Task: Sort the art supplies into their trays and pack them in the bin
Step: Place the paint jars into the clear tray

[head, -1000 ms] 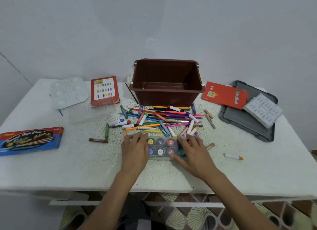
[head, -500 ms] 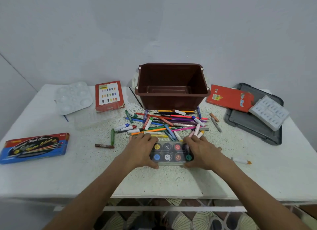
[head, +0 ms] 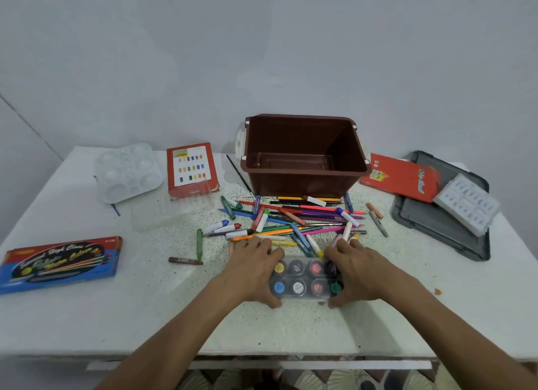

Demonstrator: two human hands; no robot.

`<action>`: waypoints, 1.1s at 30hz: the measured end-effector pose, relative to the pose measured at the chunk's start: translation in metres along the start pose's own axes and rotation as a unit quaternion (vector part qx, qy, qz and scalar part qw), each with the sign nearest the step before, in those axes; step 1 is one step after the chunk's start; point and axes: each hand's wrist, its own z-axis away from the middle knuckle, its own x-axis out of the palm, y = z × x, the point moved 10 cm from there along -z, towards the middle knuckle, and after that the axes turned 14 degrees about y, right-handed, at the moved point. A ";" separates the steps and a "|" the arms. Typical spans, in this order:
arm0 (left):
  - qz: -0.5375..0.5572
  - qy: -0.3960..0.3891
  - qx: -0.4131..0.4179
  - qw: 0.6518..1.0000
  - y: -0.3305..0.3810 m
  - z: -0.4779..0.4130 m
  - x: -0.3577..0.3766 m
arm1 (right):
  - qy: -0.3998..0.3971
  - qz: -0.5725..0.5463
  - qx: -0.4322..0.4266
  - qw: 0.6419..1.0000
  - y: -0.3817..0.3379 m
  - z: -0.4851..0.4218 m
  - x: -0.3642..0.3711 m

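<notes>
Both hands on the paint set, near centre of the table. Left hand grips its left end, right hand its right end: fingers curled over the far edge, thumbs on the near edge. Can't tell if it's lifted or resting. Loose pile of markers and crayons just beyond it, touching my fingertips. Brown bin upright at far centre, behind the pile. One brown crayon lies left of my left hand. Pencil box near left, white palette far left. Grey lid far right with a white tray on it.
</notes>
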 end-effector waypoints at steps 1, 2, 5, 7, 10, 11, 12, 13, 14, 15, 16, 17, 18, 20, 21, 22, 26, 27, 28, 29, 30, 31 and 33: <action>0.008 -0.002 0.003 1.000 -0.003 0.000 -0.003 | -0.004 -0.006 -0.003 1.000 0.000 -0.001 -0.005; 0.019 -0.003 0.003 1.000 -0.007 0.001 -0.008 | -0.004 -0.015 -0.004 1.000 0.001 -0.002 -0.011; 0.045 0.001 -0.001 0.999 -0.020 -0.006 -0.036 | 0.013 -0.041 0.000 0.999 0.006 -0.008 -0.040; 0.048 0.005 -0.002 0.999 -0.029 -0.014 -0.059 | 0.037 -0.044 0.000 0.998 0.011 -0.014 -0.065; 0.055 0.027 0.002 0.998 -0.041 -0.028 -0.094 | 0.071 -0.052 0.000 0.996 0.015 -0.023 -0.103; 0.056 0.031 0.003 0.998 -0.046 -0.034 -0.105 | 0.082 -0.054 0.001 0.995 0.018 -0.027 -0.116; 0.053 0.035 0.004 0.998 -0.050 -0.040 -0.116 | 0.094 -0.054 0.002 0.994 0.022 -0.030 -0.127; 0.047 0.041 0.005 0.998 -0.055 -0.047 -0.128 | 0.107 -0.054 0.005 0.993 0.027 -0.034 -0.140; 0.040 0.052 0.007 0.998 -0.058 -0.054 -0.139 | 0.122 -0.053 0.008 0.991 0.032 -0.038 -0.152; 0.033 0.066 0.009 0.997 -0.061 -0.061 -0.151 | 0.138 -0.051 0.010 0.989 0.038 -0.042 -0.163; 0.025 0.083 0.012 0.996 -0.064 -0.070 -0.163 | 0.154 -0.048 0.013 0.987 0.046 -0.048 -0.174; 0.018 0.098 0.012 0.995 -0.066 -0.077 -0.172 | 0.167 -0.046 0.015 0.985 0.050 -0.052 -0.183; 0.011 0.110 0.009 0.994 -0.069 -0.086 -0.181 | 0.181 -0.046 0.017 0.982 0.057 -0.057 -0.193; -0.002 0.130 0.001 0.991 -0.076 -0.105 -0.195 | 0.206 -0.054 0.030 0.977 0.071 -0.068 -0.208; -0.005 0.140 -0.004 0.990 -0.081 -0.115 -0.199 | 0.214 -0.058 0.038 0.974 0.078 -0.073 -0.214; -0.003 0.149 -0.011 0.989 -0.085 -0.125 -0.202 | 0.220 -0.061 0.044 0.973 0.084 -0.079 -0.217; -0.007 0.169 -0.030 0.985 -0.098 -0.162 -0.193 | 0.239 -0.050 0.063 0.968 0.108 -0.105 -0.212; -0.009 0.173 -0.032 0.984 -0.101 -0.171 -0.188 | 0.241 -0.041 0.065 0.967 0.113 -0.112 -0.208; -0.010 0.178 -0.034 0.983 -0.104 -0.179 -0.183 | 0.242 -0.032 0.067 0.967 0.117 -0.120 -0.203; -0.012 0.180 -0.035 0.983 -0.107 -0.186 -0.177 | 0.243 -0.025 0.067 0.967 0.121 -0.128 -0.198; -0.017 0.182 -0.036 0.982 -0.110 -0.193 -0.171 | 0.242 -0.020 0.065 0.968 0.124 -0.136 -0.193; -0.023 0.181 -0.037 0.983 -0.113 -0.198 -0.165 | 0.240 -0.014 0.060 0.969 0.126 -0.143 -0.189; -0.039 0.166 -0.038 0.985 -0.118 -0.208 -0.152 | 0.224 0.000 0.048 0.973 0.128 -0.158 -0.178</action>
